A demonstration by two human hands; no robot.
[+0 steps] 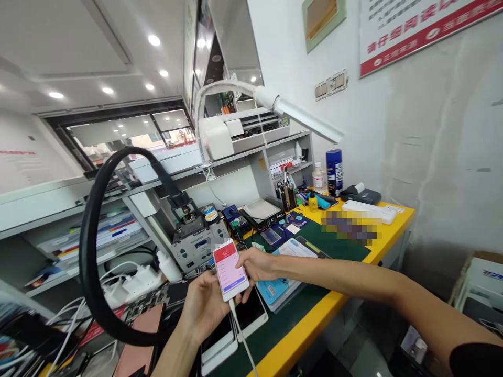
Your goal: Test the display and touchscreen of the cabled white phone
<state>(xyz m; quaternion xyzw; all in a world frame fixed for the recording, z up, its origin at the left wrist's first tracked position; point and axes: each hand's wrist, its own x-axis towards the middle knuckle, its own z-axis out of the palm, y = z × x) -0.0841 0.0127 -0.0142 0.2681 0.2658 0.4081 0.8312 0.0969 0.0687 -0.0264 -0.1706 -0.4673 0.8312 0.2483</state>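
Observation:
A white smartphone (231, 271) with a lit red, pink and white screen is held tilted up above the bench. My left hand (206, 303) grips it from the left and underneath. From the right side, my right hand (256, 263) closes on its edge, with the thumb over the screen; its other fingers are partly hidden. A white cable (240, 330) runs down from the phone's lower end. Below the hands, a white-framed device with a dark screen (253, 317) lies on the green mat (283, 330), beside another white device (220, 348).
A thick black hose (88, 251) arches at left in front of a grey soldering station (196, 251). Packets (277, 290) lie right of the phone. Farther back stand a pen holder (288, 198) and blue spray can (334, 173). A white lamp (308, 119) overhangs the yellow-edged bench (314, 319).

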